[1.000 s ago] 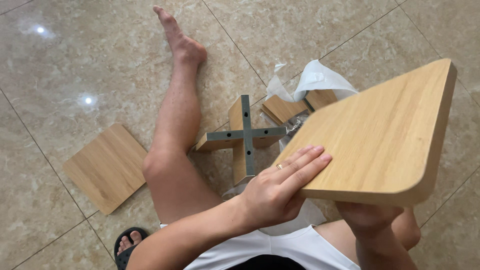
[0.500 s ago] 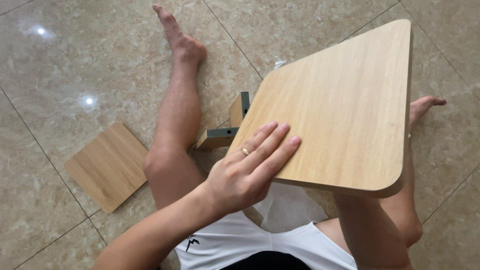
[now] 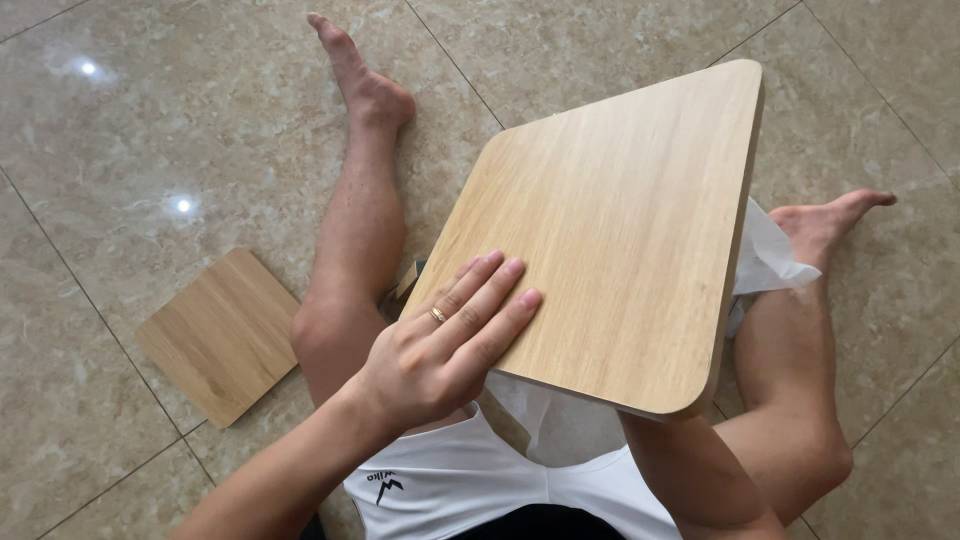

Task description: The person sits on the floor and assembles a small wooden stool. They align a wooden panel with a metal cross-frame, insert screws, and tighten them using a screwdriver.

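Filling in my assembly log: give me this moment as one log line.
left hand: flat on large wooden panel | right hand: hidden beneath panel | small wooden panel: flat on tiled floor | person seated

Large wooden board [image 3: 610, 230] covers the lap; tiled floor [image 3: 150, 120] left lies open.

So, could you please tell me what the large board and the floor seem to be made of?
The large board looks like light oak-patterned laminate or veneer, matte, with straight grain and a banded edge; solid wood can't be excluded. The floor looks like polished beige stone or ceramic tile, with grout lines and glossy light reflections.
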